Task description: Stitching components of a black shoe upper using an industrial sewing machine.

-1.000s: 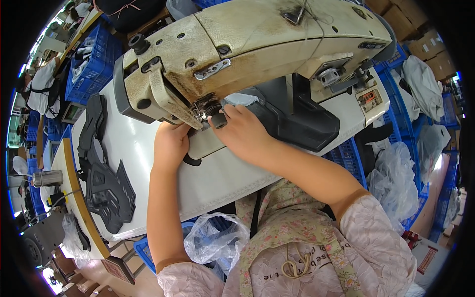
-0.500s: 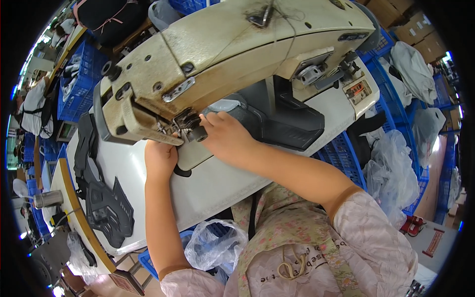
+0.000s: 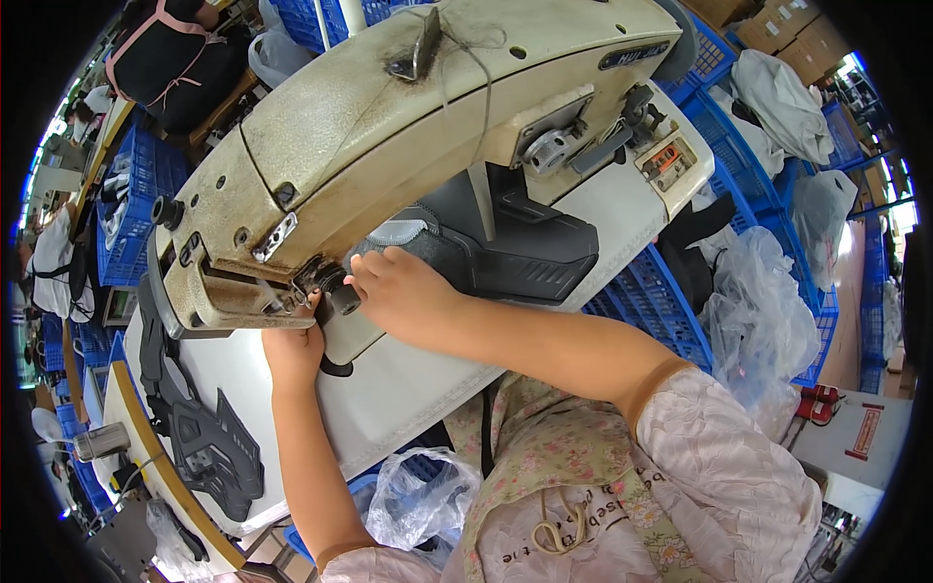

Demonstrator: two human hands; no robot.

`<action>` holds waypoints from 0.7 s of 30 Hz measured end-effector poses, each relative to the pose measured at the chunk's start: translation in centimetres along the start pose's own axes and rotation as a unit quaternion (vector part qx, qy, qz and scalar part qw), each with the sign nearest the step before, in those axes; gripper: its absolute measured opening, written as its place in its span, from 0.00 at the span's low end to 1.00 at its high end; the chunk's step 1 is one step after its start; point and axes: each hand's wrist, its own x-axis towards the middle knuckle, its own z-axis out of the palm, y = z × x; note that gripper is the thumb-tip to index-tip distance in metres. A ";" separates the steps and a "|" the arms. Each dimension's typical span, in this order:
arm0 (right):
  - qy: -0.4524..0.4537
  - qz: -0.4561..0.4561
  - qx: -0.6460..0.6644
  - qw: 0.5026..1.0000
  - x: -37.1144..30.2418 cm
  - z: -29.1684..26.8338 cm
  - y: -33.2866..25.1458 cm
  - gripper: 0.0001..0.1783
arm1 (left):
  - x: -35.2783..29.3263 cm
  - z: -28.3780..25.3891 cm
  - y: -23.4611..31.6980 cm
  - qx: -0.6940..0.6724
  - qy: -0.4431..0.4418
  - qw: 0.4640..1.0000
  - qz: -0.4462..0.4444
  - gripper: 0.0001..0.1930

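Hands (image 3: pixel 400 294): two | sewing machine (image 3: pixel 364 160): one | dark piece (image 3: pixel 533 251) under its arm: one

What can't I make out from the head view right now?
All in the head view:
Left hand: some fingertips, hidden by the sewing machine.
Right hand: whether it touches the knob; they overlap.
Dark piece: far part, hidden behind the machine.
Boxes, upper right: cut off by the picture's rim.

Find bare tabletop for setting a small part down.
White table: the near-edge patch between the left forearm and right forearm; also between the left forearm and the dark grey pieces. Crowded beneath and beside the sewing machine: left hand, right hand, dark workpiece.
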 end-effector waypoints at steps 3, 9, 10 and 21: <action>-0.010 -0.003 -0.010 1.000 0.0 -0.2 0.0 0.08 | 0.0 0.2 -0.1 -0.008 -0.006 1.000 -0.013 0.14; 0.004 -0.007 -0.001 1.000 0.1 -0.6 0.2 0.08 | 0.0 0.0 0.1 -0.003 -0.002 1.000 0.006 0.15; 0.001 -0.007 -0.001 1.000 0.1 -0.6 0.2 0.08 | 0.0 0.0 0.0 -0.001 -0.002 1.000 0.005 0.15; -0.012 0.001 0.008 1.000 -0.1 -0.5 0.2 0.08 | 0.4 -0.3 0.7 -0.020 -0.010 1.000 -0.017 0.15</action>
